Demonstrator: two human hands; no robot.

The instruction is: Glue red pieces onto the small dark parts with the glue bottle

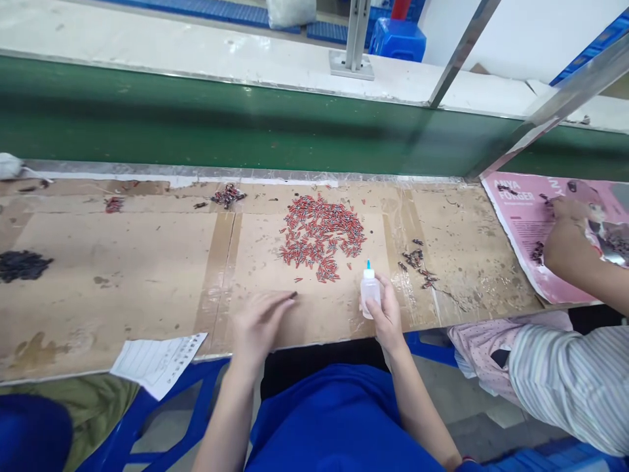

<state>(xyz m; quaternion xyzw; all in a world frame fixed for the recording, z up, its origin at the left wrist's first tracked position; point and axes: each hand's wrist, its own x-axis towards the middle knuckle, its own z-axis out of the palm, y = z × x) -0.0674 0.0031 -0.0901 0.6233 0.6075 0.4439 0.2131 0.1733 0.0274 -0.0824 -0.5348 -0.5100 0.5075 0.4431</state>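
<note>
Right hand [388,314]: wrapped round a squeeze bottle [371,298], thumb across its front
Left hand [255,324]: fingertips pinched narrow on a small dark piece [293,295]
Cardboard worktop [162,255]: spans the width before the person, brown tape strips, stained
Green belt [196,121]: runs behind worktop
Co-worker [555,387]: at right, striped clothing, arm out over pink sheet
Pink sheet [525,242]: printed, right end of worktop
Red parts [314,226]: big loose pile mid-worktop, beyond both hands, between them left to right
Paper slip [154,364]: overhangs near edge, left of left hand
Dark pile [22,265]: far left, heaped
Dark-red cluster [417,261]: scattered, right of bottle
Squeeze bottle: translucent, upright, blue tip up
Small dark piece: at left fingertips, near side of red parts
</note>
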